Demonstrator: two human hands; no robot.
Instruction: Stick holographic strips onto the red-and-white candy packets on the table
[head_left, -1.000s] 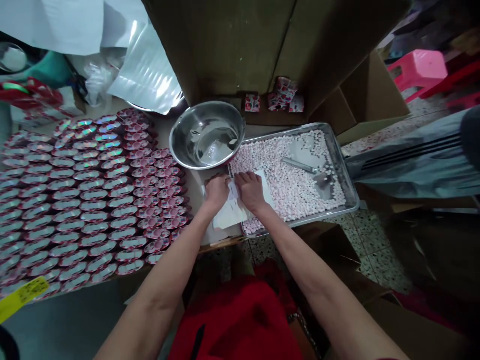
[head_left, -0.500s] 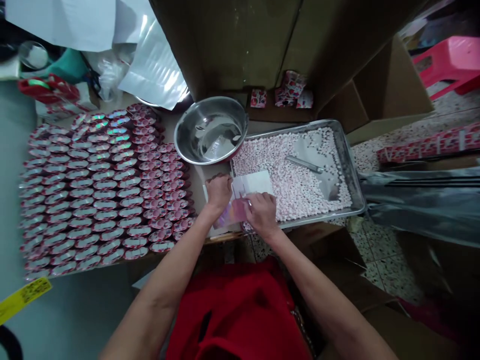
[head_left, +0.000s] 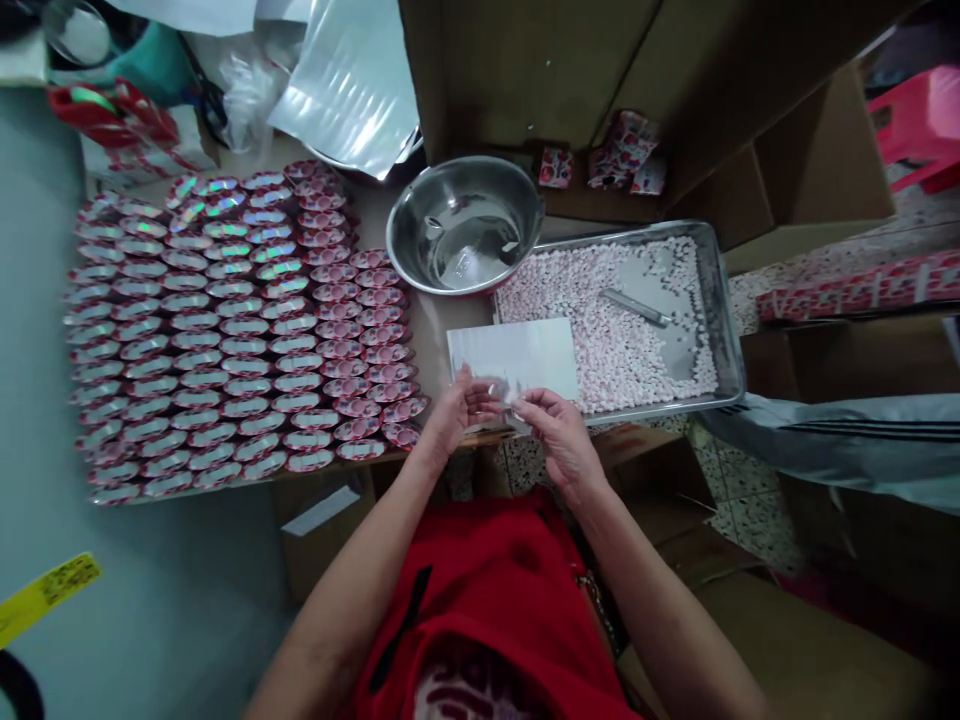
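Note:
A small, clear-looking piece of plastic (head_left: 507,394) is pinched between the thumb and fingers of my right hand (head_left: 561,436); its exact kind is too small to tell. Close by on the left, my left hand (head_left: 455,412) has its fingers stretched out with the palm partly turned up, near that piece. Under and beyond both hands lies a flat white board or sheet (head_left: 517,350), its right end overlapping a metal tray (head_left: 739,370). Many tiny pale pink-white pellets (head_left: 547,290) are spread in the tray, along with a metal scoop-like strip (head_left: 636,307).
A steel bowl (head_left: 420,265) with some clear scraps stands behind the board. Rows of red-and-white packets (head_left: 247,350) fill the left of the table. Several small packets (head_left: 626,150) lie in an open cardboard box (head_left: 517,70). A person's grey striped sleeve or trouser leg (head_left: 840,430) is at right.
The shiny purple-pink film that was under both hands no longer shows there. My left fist has opened and moved down; my right hand now pinches a small clear piece. The whole view has shifted.

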